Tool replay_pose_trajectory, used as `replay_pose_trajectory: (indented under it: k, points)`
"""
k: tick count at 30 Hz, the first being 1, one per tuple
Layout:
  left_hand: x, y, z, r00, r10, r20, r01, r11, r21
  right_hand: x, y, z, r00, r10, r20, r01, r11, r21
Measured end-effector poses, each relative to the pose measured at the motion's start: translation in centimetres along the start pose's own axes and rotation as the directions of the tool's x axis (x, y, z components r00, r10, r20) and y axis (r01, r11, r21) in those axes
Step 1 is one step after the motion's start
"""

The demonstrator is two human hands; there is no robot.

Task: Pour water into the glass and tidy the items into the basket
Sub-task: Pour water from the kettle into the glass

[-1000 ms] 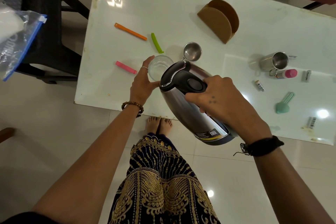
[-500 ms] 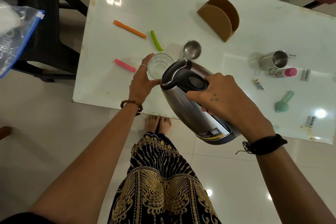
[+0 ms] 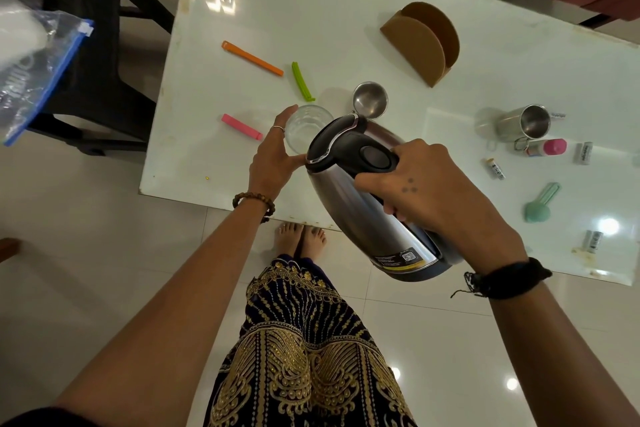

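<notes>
Glossy steel kettle point(image 3: 374, 218), clear glass point(image 3: 304, 125), shiny white table point(image 3: 346, 17).

Soft, even indoor light falls from overhead, leaving the glossy white table point(image 3: 346, 3) bright but not blown out. Small hot spots of glare dot its lower right corner and the floor tiles point(image 3: 450, 340) at lower right; a streaked reflection (several short bars) sits on the tabletop at upper left. Shadows are faint and short, pooling just left of the brown holder point(image 3: 420, 42) and the steel mug point(image 3: 523, 123). Wide-angle distortion bows the table's edges and stretches both forearms toward the bottom corners. The plastic bag point(image 3: 31, 69) at far left is smeared and soft; the centre stays sharp.
</notes>
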State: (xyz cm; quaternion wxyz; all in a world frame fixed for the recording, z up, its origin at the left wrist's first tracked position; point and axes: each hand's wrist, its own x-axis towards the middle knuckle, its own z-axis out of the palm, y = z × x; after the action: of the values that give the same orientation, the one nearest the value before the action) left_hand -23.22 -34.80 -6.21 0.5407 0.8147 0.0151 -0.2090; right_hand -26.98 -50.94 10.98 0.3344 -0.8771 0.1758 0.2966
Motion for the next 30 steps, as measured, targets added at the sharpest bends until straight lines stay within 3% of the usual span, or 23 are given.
replay_pose_trajectory:
  k: [30]
  points:
    - [0.14, -0.39, 0.15, 1.000, 0.014, -0.009, -0.014, 1.000, 0.000, 0.48, -0.20, 0.36, 0.999, 0.035, -0.001, -0.035, 0.999, 0.038]
